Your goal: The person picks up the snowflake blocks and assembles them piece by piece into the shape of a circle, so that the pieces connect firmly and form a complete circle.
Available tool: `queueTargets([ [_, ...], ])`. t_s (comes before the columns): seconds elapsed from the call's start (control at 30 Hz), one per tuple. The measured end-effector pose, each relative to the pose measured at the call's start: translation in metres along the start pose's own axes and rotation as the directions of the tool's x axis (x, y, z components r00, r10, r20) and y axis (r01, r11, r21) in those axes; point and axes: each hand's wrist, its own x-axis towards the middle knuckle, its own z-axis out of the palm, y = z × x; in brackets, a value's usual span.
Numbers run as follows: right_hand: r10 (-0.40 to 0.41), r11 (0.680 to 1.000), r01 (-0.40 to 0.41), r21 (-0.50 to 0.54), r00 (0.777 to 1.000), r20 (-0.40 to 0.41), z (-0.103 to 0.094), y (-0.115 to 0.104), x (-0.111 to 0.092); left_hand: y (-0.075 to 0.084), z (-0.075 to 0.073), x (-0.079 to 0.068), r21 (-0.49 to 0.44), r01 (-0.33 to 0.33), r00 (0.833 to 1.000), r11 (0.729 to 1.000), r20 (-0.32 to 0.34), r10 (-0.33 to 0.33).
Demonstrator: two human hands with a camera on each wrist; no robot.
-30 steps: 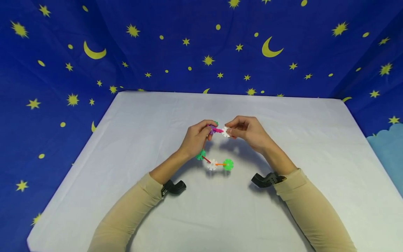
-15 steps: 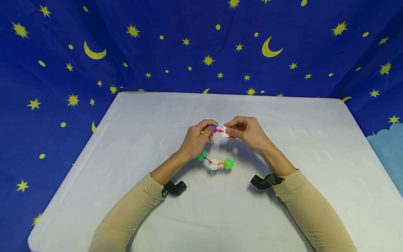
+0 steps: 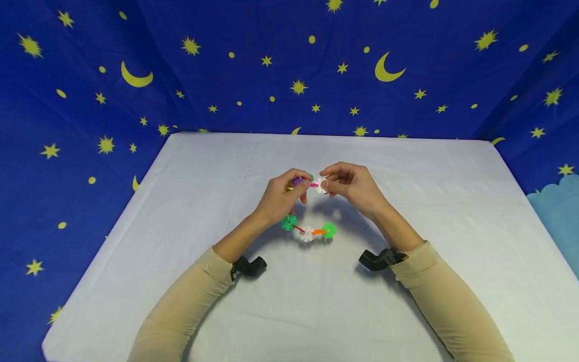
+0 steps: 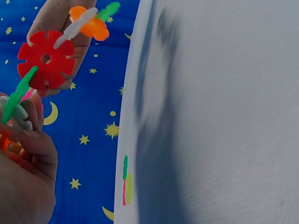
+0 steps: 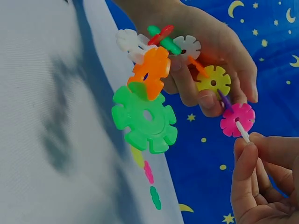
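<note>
A chain of coloured, notched plastic snowflake discs runs between both hands. My left hand [image 3: 280, 196] grips it near a yellow disc [image 5: 213, 82] and a purple disc [image 5: 224, 101]. A pink disc [image 5: 238, 120] follows, with a white disc [image 3: 320, 185] slotted into it; my right hand [image 3: 355, 187] pinches that white disc between thumb and fingers. From under the left hand the rest of the chain hangs toward the person, its light green disc [image 5: 144, 117] at the free end beyond an orange disc [image 5: 149, 73]. The left palm hides some discs. A red disc [image 4: 46, 59] shows in the left wrist view.
On the white-covered table [image 3: 312, 306], loose discs lie near the far edge: a green disc [image 4: 125, 167], a pink disc [image 4: 124, 192] and a yellow disc [image 4: 129, 188]. Blue star-patterned cloth [image 3: 271, 60] stands behind. A black wrist mount [image 3: 250, 267] sits under the left cuff.
The right hand and its white disc have shifted slightly left and up, closer to the left hand. The purple disc has moved slightly left, and the hanging light green end has risen a little.
</note>
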Motion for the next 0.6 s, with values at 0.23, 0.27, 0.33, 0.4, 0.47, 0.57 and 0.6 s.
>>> queueTargets([
  [0.23, -0.014, 0.999, 0.014, -0.043, 1.0, -0.006, 0.002, -0.002, 0.005, -0.007, -0.004, 0.003, 0.0, 0.064, 0.998, 0.998, -0.002, -0.064],
  [0.27, -0.014, 0.999, 0.014, -0.045, 1.0, -0.005, 0.002, -0.002, 0.006, -0.009, -0.005, 0.003, -0.006, 0.068, 0.998, 0.998, 0.004, -0.068],
  [0.33, -0.012, 0.999, 0.012, -0.051, 1.0, 0.001, 0.002, -0.002, 0.008, -0.012, -0.006, 0.004, -0.017, 0.072, 0.997, 0.997, 0.023, -0.072],
  [0.4, -0.005, 0.999, 0.005, -0.054, 1.0, 0.01, 0.002, -0.001, 0.01, -0.014, -0.008, 0.005, -0.029, 0.073, 0.996, 0.997, 0.049, -0.072],
  [0.47, 0.003, 0.999, -0.002, -0.052, 1.0, 0.026, 0.002, -0.002, 0.011, -0.015, -0.01, 0.005, -0.041, 0.08, 0.994, 0.996, 0.081, -0.077],
  [0.57, 0.012, 0.999, -0.009, -0.054, 0.998, 0.055, 0.001, -0.006, 0.012, -0.016, -0.013, 0.006, -0.061, 0.093, 0.989, 0.994, 0.122, -0.085],
  [0.6, 0.012, 0.998, -0.008, -0.055, 0.998, 0.065, 0.001, -0.009, 0.012, -0.016, -0.013, 0.006, -0.074, 0.096, 0.987, 0.993, 0.136, -0.086],
])
